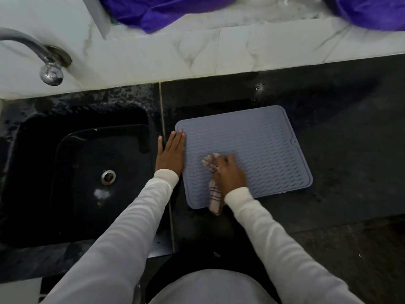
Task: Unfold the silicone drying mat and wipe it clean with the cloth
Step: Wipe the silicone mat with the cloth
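Silicone drying mat [258, 145], grey-blue, wavy ribbed surface, lying fully unfolded and flat on dark stone counter [339, 128], just right of black sink [65, 163]. Left hand [171, 153] flat, fingers straight and close together, palm on counter with fingertips pressing mat's left edge. Right hand [230, 172] on mat's near-left area, fingers curled around bunched cloth [211, 167]; hand slightly blurred. Cloth pale with dark stripes, one end trailing past mat's near edge onto counter. White long sleeves on both arms. Chrome tap [47, 62] on white marble ledge [197, 51] behind sink. Purple fabric [166, 12] at top.
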Action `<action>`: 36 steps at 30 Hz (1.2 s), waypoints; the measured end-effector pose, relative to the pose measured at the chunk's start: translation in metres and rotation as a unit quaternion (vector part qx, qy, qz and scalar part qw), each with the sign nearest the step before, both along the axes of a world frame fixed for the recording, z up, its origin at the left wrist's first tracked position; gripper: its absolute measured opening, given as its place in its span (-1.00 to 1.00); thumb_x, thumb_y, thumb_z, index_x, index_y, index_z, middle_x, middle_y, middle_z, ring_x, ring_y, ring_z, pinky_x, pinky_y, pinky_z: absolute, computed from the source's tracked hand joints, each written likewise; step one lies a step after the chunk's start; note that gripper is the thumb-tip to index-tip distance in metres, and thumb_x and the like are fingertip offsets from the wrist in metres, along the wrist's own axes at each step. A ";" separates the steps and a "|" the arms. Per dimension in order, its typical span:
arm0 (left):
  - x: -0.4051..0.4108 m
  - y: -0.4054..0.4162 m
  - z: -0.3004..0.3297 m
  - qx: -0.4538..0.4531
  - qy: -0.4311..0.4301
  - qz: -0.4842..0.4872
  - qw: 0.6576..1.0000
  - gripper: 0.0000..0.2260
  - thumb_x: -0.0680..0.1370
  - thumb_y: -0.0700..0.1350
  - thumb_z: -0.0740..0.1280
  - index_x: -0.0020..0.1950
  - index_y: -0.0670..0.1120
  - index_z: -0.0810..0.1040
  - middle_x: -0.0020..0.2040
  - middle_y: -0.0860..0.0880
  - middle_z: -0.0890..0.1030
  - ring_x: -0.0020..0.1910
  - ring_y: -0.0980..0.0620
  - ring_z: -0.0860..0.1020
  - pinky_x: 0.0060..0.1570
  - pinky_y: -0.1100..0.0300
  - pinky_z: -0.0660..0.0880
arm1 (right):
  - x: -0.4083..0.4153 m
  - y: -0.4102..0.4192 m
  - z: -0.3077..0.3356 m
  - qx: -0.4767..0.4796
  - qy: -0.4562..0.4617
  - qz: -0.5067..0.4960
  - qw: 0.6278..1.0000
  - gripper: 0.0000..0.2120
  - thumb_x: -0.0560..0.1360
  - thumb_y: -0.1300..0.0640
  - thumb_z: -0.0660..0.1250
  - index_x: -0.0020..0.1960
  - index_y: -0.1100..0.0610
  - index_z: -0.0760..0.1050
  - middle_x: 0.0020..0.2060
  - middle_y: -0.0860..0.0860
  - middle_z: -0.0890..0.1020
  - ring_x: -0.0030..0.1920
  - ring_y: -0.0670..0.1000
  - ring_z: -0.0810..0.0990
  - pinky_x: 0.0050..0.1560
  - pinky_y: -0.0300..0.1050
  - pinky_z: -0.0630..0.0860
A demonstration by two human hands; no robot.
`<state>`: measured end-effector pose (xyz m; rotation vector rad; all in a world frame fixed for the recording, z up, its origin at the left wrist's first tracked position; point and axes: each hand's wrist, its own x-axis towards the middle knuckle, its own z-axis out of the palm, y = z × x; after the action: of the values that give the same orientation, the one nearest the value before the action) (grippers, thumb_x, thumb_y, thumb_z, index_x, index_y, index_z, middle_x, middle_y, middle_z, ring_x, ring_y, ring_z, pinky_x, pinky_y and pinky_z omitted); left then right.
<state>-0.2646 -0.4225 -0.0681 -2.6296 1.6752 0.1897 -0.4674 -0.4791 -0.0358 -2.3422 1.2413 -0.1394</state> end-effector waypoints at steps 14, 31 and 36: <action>-0.007 -0.003 0.011 -0.005 0.052 0.032 0.998 -0.53 0.70 -0.03 -0.09 0.61 -0.02 -0.08 0.61 0.05 -0.06 0.58 0.00 -0.13 0.50 -0.07 -0.26 | -0.062 -0.060 0.026 -0.040 -0.024 -0.069 0.997 -0.64 0.46 0.17 0.37 0.25 0.18 0.50 0.12 0.23 0.48 -0.06 0.29 0.57 -0.04 0.07 0.52; -0.029 -0.004 0.001 -0.023 0.053 0.074 0.996 -0.48 0.68 0.07 -0.07 0.60 -0.10 -0.02 0.61 -0.04 -0.02 0.58 -0.01 -0.09 0.50 -0.06 -0.31 | -0.016 -0.020 0.002 0.025 -0.017 0.048 0.998 -0.60 0.55 0.02 0.26 0.39 -0.02 0.40 0.18 0.16 0.44 -0.01 0.25 0.59 -0.01 0.08 0.55; -0.028 -0.004 -0.002 -0.022 0.040 0.070 0.997 -0.47 0.67 0.08 -0.10 0.60 -0.11 -0.01 0.61 -0.04 -0.02 0.58 -0.01 -0.07 0.50 -0.06 -0.31 | -0.083 -0.067 0.007 -0.032 0.014 0.018 0.999 -0.64 0.57 -0.11 0.24 0.33 -0.05 0.44 0.08 0.02 0.47 0.01 0.14 0.57 0.01 -0.04 0.47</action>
<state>-0.2924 -0.4266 -0.0704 -2.8100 1.5350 0.2666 -0.5500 -0.5462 -0.0293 -2.4276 1.2242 -0.1376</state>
